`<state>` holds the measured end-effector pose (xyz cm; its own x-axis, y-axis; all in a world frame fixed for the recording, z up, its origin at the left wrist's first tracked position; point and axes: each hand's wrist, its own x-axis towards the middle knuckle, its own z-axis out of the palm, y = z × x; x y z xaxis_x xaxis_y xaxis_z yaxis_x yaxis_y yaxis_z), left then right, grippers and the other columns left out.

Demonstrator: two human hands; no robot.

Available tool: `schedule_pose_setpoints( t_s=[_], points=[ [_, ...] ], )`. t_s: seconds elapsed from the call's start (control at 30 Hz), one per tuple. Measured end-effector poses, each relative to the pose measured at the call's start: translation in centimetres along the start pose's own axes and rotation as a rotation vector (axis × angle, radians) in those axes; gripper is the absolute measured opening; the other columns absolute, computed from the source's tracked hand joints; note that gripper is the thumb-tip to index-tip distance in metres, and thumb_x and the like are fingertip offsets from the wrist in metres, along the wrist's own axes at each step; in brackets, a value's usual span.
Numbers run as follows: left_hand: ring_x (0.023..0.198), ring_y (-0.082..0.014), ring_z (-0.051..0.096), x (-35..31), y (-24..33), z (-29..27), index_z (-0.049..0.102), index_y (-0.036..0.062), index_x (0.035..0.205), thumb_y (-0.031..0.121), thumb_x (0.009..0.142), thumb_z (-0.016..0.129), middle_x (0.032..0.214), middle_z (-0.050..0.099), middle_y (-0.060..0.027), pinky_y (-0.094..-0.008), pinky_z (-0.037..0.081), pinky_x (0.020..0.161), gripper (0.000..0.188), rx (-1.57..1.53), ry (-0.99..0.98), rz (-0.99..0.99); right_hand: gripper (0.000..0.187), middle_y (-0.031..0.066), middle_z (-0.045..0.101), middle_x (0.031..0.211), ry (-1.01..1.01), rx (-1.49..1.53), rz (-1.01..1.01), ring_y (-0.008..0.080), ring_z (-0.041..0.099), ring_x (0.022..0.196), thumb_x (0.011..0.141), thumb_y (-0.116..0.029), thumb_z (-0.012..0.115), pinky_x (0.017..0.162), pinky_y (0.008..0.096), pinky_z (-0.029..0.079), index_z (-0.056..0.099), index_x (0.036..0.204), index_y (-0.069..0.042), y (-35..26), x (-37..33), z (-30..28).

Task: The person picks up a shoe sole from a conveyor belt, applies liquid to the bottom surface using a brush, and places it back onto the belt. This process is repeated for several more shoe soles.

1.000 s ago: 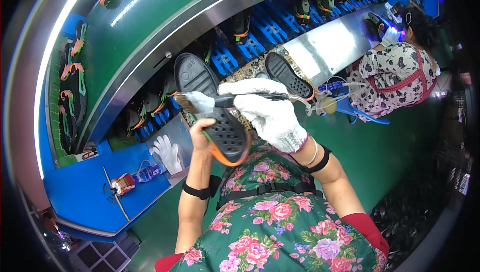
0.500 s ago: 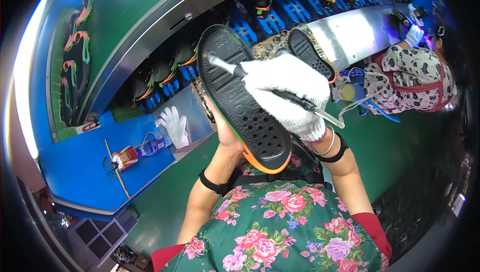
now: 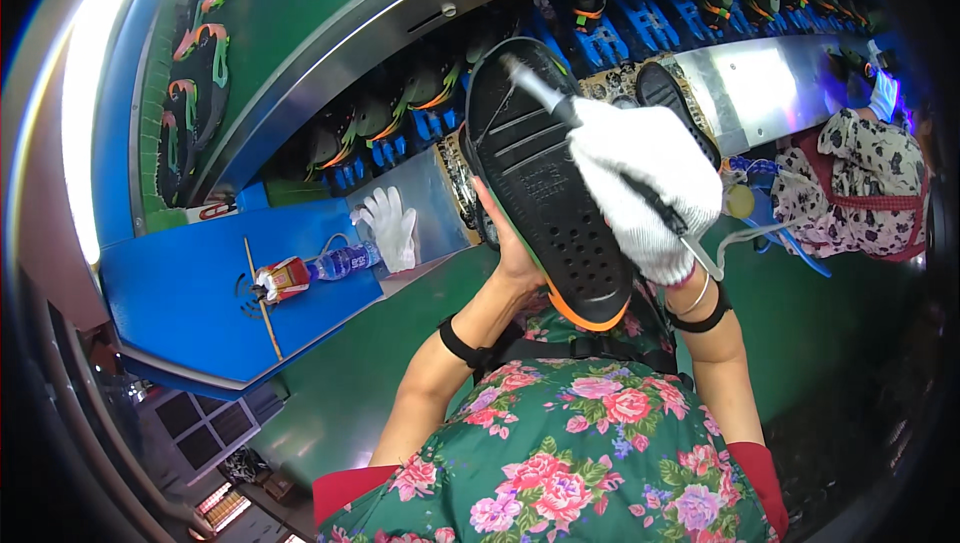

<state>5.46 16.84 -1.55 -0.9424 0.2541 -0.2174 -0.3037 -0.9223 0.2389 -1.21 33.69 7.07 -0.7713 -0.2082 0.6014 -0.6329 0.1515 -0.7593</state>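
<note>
A long black shoe sole (image 3: 545, 178) with an orange rim is held up in front of me, tilted, its face with grooves and a cluster of small holes toward me. My left hand (image 3: 510, 243), bare, grips its left edge, most fingers hidden behind it. My right hand (image 3: 650, 188), in a white knitted glove, is closed on a dark-handled brush (image 3: 540, 91) with a thin pale tube (image 3: 705, 253) trailing from its back end. The pale brush tip lies at the sole's upper end, where a thin shiny line runs along the face.
Beyond runs a line of blue holders (image 3: 600, 43) with shoe parts. Another black sole (image 3: 668, 98) rests behind my right hand. On the blue table (image 3: 180, 283) at left are a white glove (image 3: 388, 228), plastic bottle (image 3: 345, 261), red carton (image 3: 285, 278) and stick. A co-worker (image 3: 865, 178) sits at right.
The whole view has shifted, so things sit farther right and mostly lower. Against the sole, the brush tip has moved up closer to its far end. Both hands keep their grips.
</note>
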Motion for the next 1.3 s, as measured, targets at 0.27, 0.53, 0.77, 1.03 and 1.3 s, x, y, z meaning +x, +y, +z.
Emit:
schedule_pose_setpoints(
  t_s=[0.27,0.53,0.77,1.03,1.3],
  points=[
    [0.143,-0.0345,0.058,-0.2,0.9,-1.4,0.042,0.0088,0.163,0.092,0.099,0.024,0.158,0.056,-0.0155,-0.0514,0.048,0.119,0.107,0.452,0.233,-0.034,0.028,0.0113,0.081,0.115,-0.036,0.009,-0.055,0.0263,0.077,0.098,0.089,-0.006,0.081,0.081,0.0379,0.062,0.083,0.117,-0.008,-0.5,-1.8,0.8],
    [0.133,-0.0299,0.064,0.3,0.4,-2.3,0.052,0.0079,0.156,0.097,0.094,0.022,0.146,0.065,-0.0129,-0.0492,0.049,0.118,0.113,0.203,0.144,-0.020,0.032,0.0093,0.080,0.118,-0.161,0.028,-0.154,0.0261,0.075,0.098,0.090,-0.010,0.080,0.082,0.0384,0.061,0.082,0.121,-0.011,-0.6,-1.7,1.2],
    [0.128,-0.0296,0.066,0.7,1.0,-3.9,0.054,0.0071,0.154,0.103,0.088,0.025,0.142,0.067,-0.0122,-0.0481,0.051,0.115,0.120,-0.128,0.056,-0.111,0.035,0.0106,0.080,0.117,-0.061,-0.036,-0.104,0.0297,0.075,0.099,0.088,-0.010,0.081,0.083,0.0403,0.062,0.079,0.122,-0.007,0.0,-2.1,0.6],
    [0.120,-0.0287,0.069,0.7,2.7,-6.8,0.055,0.0050,0.150,0.102,0.089,0.027,0.135,0.069,-0.0117,-0.0456,0.055,0.109,0.118,0.251,0.314,-0.029,0.036,0.0118,0.081,0.115,-0.102,0.000,-0.118,0.0283,0.077,0.098,0.084,-0.008,0.080,0.082,0.0389,0.062,0.081,0.120,-0.009,0.9,-3.1,0.9],
    [0.115,-0.0328,0.071,2.0,3.3,-3.6,0.057,-0.0031,0.141,0.110,0.078,0.031,0.124,0.071,-0.0226,-0.0505,0.059,0.101,0.132,0.028,-0.011,-0.072,0.026,0.0107,0.081,0.121,-0.152,0.093,0.017,0.0298,0.078,0.098,0.093,-0.011,0.079,0.090,0.0421,0.062,0.082,0.119,-0.010,0.8,-3.8,0.5]
  ],
)
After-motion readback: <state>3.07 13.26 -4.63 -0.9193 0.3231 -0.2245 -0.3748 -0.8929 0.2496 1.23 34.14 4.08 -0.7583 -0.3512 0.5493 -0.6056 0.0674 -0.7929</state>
